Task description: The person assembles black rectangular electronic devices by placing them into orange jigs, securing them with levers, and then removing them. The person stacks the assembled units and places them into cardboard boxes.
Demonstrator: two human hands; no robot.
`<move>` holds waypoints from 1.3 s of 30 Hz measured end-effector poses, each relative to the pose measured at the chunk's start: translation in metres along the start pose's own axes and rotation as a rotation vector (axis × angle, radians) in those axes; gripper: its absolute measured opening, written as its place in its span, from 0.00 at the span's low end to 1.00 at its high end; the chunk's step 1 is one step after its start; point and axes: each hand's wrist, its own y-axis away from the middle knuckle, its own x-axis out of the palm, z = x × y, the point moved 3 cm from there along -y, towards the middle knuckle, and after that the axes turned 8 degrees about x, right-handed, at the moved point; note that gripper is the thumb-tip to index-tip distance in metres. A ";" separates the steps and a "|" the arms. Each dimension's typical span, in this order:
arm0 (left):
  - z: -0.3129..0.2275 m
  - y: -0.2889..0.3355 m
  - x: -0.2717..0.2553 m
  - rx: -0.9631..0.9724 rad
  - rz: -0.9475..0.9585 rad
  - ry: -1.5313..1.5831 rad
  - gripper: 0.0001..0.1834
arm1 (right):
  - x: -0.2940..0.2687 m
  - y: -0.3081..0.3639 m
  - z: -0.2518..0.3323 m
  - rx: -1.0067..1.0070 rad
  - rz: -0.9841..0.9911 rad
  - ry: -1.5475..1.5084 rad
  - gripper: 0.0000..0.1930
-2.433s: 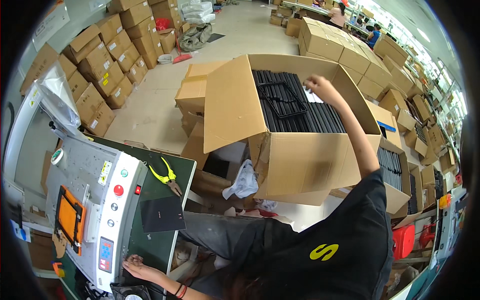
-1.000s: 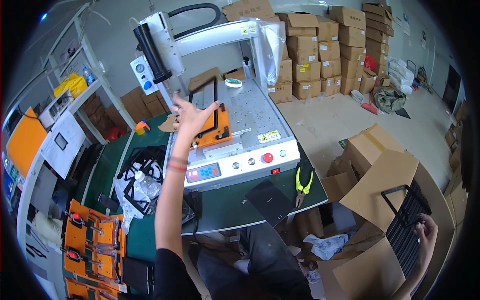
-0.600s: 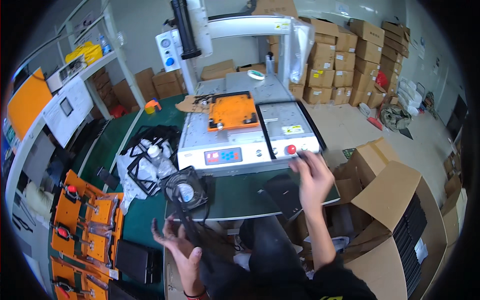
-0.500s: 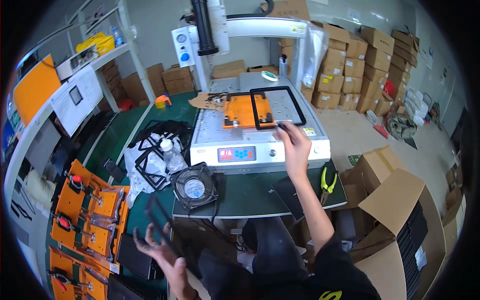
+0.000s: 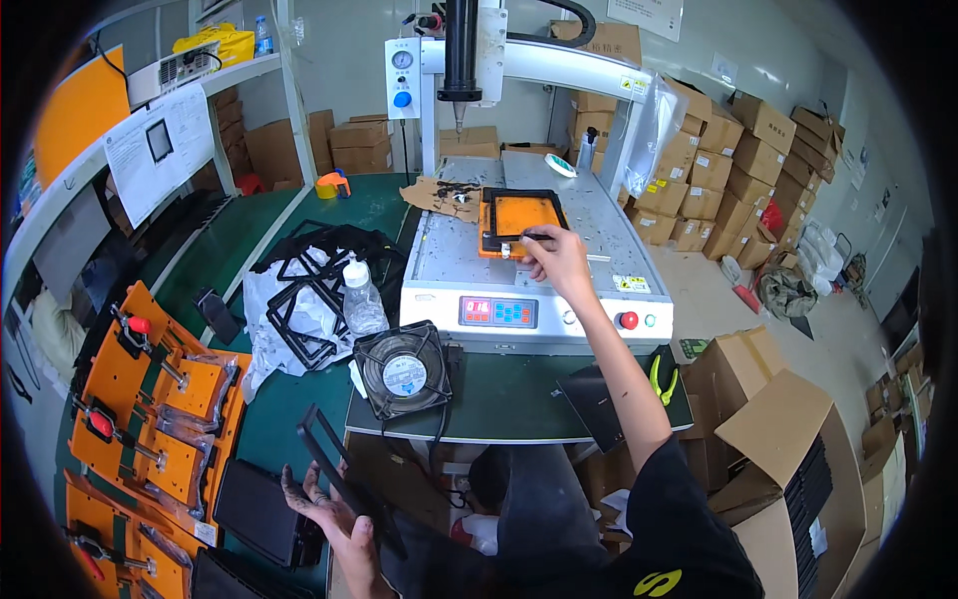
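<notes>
Black frame has come down from mid-air onto orange fixture.
Right hand pinches its near edge; left hand grips another black frame.

Black short-sleeved shirt, small yellow mark near hem. Forearms bare. Left hand smudged with dark grime. Right hand ungloved.
</notes>
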 end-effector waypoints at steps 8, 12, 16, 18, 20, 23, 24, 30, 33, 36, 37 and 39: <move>0.003 -0.001 0.008 -0.045 0.048 0.074 0.61 | -0.007 0.000 0.002 -0.008 0.091 0.140 0.14; 0.014 0.003 -0.004 -0.006 0.023 0.061 0.60 | -0.022 0.043 0.008 -0.179 -0.077 0.164 0.18; 0.009 0.003 -0.010 0.043 0.069 0.096 0.58 | -0.093 0.085 -0.040 -0.192 -0.446 0.350 0.20; 0.008 0.001 0.001 0.016 0.078 0.104 0.57 | -0.132 0.105 -0.063 -0.209 -0.632 0.562 0.21; 0.015 0.002 0.003 -0.014 0.092 0.124 0.56 | -0.142 0.111 -0.063 -0.224 -0.709 0.665 0.20; 0.010 0.001 0.024 -0.053 0.110 0.188 0.59 | -0.133 0.090 -0.040 -0.269 -0.457 0.354 0.17; 0.008 0.001 0.030 -0.060 0.100 0.206 0.61 | -0.121 0.079 -0.023 -0.272 -0.393 0.356 0.12; 0.015 0.008 0.046 -0.095 0.170 0.206 0.59 | -0.030 -0.056 0.025 -0.354 0.183 0.256 0.10; 0.017 0.008 0.043 -0.111 0.121 0.171 0.60 | 0.029 -0.147 0.015 -0.131 0.260 0.555 0.10; 0.011 0.007 0.040 -0.149 0.086 0.224 0.62 | 0.060 -0.197 0.009 -0.101 0.233 0.857 0.10; 0.016 0.007 0.035 -0.095 0.082 0.259 0.63 | 0.075 -0.206 0.008 -0.128 0.247 0.939 0.11; 0.029 0.012 0.026 0.008 0.075 0.329 0.67 | 0.094 -0.213 0.005 -0.223 0.291 1.045 0.12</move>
